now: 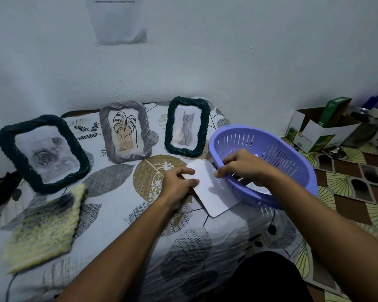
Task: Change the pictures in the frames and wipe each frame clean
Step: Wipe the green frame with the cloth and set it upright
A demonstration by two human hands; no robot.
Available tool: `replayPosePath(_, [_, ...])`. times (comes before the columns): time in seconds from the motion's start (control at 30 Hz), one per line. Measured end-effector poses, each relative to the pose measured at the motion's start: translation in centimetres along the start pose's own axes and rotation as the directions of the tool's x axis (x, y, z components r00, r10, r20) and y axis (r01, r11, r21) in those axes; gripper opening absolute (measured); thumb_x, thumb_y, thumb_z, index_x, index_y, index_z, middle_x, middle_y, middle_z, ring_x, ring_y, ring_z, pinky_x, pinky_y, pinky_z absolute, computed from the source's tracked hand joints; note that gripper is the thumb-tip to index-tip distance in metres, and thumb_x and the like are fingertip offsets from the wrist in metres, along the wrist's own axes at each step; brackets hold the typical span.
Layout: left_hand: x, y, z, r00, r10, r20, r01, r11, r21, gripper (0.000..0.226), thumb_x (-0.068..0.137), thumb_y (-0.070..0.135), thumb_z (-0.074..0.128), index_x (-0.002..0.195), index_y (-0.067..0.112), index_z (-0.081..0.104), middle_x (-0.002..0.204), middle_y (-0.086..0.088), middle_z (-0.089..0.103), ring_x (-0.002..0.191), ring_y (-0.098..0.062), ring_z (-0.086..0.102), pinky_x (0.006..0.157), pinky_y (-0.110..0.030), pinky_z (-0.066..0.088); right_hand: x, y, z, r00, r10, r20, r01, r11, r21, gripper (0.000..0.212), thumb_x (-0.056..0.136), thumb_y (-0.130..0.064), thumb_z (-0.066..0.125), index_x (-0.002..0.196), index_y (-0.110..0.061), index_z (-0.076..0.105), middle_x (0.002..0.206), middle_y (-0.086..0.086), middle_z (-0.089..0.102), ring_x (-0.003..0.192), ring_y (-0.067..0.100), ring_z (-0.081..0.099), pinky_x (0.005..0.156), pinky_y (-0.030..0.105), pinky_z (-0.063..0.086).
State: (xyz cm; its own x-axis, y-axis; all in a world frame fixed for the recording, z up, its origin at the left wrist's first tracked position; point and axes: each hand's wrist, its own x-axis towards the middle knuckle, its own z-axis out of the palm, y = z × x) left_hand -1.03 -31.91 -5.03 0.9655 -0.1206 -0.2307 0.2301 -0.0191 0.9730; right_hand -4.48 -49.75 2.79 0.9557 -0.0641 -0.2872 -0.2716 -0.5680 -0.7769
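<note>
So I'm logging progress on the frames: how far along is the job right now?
Nothing clearly looks finished. All three frames stand with pictures in them: the rose frame, the leaf frame and the cat frame. Whether any is new can't be told. In hand: the left hand and right hand hold white paper beside the purple basket. The cloth lies untouched, so wiping seems left.

Three picture frames: two dark green (43, 153) (187, 125), one grey (125, 131). One purple basket (277, 149) at 3 o'clock. One yellow cloth (43, 227) at 8 o'clock, one white sheet (212, 192).
</note>
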Motion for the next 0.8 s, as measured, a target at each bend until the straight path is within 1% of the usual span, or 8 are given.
replayPosePath(0.17, [-0.3,0.8,-1.4,1.000,0.014,-0.005,-0.013,0.999,0.050,0.027,0.081,-0.012,0.065,0.103,0.004,0.065,0.084,-0.015,0.062,0.050,-0.017,0.061,0.042,-0.023,0.046,0.1,-0.4,0.4,1.000,0.015,-0.020,-0.015,1.000,0.018,0.030,0.076,-0.018,0.078,0.083,0.009,0.067,0.067,0.012,0.049,0.057,0.024,0.044,0.047,0.025,0.037])
replayPosePath(0.33, [0.2,1.5,-3.2,1.000,0.015,-0.024,-0.015,1.000,0.026,0.030,0.081,-0.015,0.063,0.105,0.003,0.066,0.100,-0.016,0.064,0.074,-0.023,0.067,0.055,-0.030,0.057,0.2,-0.8,1.2,1.000,0.007,-0.023,-0.006,1.000,0.022,0.033,0.075,-0.019,0.078,0.083,0.011,0.066,0.068,0.013,0.050,0.057,0.023,0.044,0.046,0.024,0.036])
replayPosePath(0.47, [0.4,2.0,-4.8,0.997,0.070,-0.029,-0.066,0.992,0.110,0.029,0.081,-0.011,0.067,0.103,0.006,0.069,0.097,-0.008,0.067,0.080,-0.016,0.065,0.057,-0.019,0.054,0.4,-1.2,1.9,0.999,0.006,-0.040,-0.007,1.000,-0.023,0.042,0.076,-0.022,0.077,0.092,0.015,0.063,0.067,0.012,0.049,0.056,0.023,0.043,0.044,0.022,0.037])
replayPosePath(0.57, [0.6,2.2,-6.1,0.998,0.059,-0.018,-0.057,0.993,0.100,0.027,0.080,-0.010,0.067,0.095,0.012,0.070,0.102,-0.015,0.068,0.089,-0.029,0.068,0.075,-0.038,0.059,0.2,-1.6,2.3,0.997,-0.006,-0.083,-0.003,0.994,-0.110,0.047,0.079,-0.033,0.075,0.096,0.009,0.066,0.072,0.013,0.058,0.059,0.023,0.052,0.051,0.024,0.045])
replayPosePath(0.63, [0.3,2.5,-6.9,0.999,0.047,0.000,-0.047,0.996,0.071,0.027,0.081,-0.011,0.064,0.094,0.012,0.069,0.102,-0.015,0.068,0.088,-0.030,0.067,0.068,-0.036,0.057,0.0,-1.9,2.9,0.938,-0.157,-0.308,0.069,0.958,-0.278,0.043,0.083,-0.039,0.070,0.104,-0.002,0.068,0.092,0.010,0.069,0.080,0.024,0.064,0.070,0.032,0.051])
replayPosePath(0.7, [0.0,3.0,-7.7,0.998,0.053,0.019,-0.053,0.998,0.027,0.025,0.083,-0.012,0.061,0.094,0.010,0.068,0.097,-0.013,0.067,0.083,-0.027,0.064,0.062,-0.032,0.051,-0.5,-3.0,3.9,0.795,-0.377,-0.475,0.241,0.915,-0.322,0.035,0.087,-0.030,0.064,0.114,-0.007,0.066,0.108,0.007,0.069,0.096,0.023,0.063,0.083,0.036,0.052])
replayPosePath(0.73, [-0.2,3.2,-8.1,0.998,0.061,0.029,-0.061,0.998,0.002,0.024,0.084,-0.011,0.061,0.095,0.009,0.067,0.097,-0.013,0.066,0.080,-0.025,0.062,0.062,-0.032,0.049,-0.6,-3.7,4.3,0.760,-0.438,-0.480,0.337,0.898,-0.284,0.032,0.089,-0.022,0.062,0.116,-0.006,0.065,0.110,0.009,0.069,0.096,0.021,0.062,0.085,0.036,0.052])
replayPosePath(0.8, [-0.6,3.8,-8.6,0.996,0.084,0.041,-0.082,0.995,-0.060,0.023,0.084,-0.011,0.059,0.096,0.007,0.066,0.097,-0.014,0.064,0.076,-0.024,0.060,0.066,-0.034,0.047,-0.5,-5.0,5.6,0.782,-0.474,-0.403,0.427,0.880,-0.206,0.036,0.090,-0.013,0.059,0.125,-0.004,0.059,0.117,0.014,0.065,0.100,0.022,0.062,0.089,0.034,0.050])
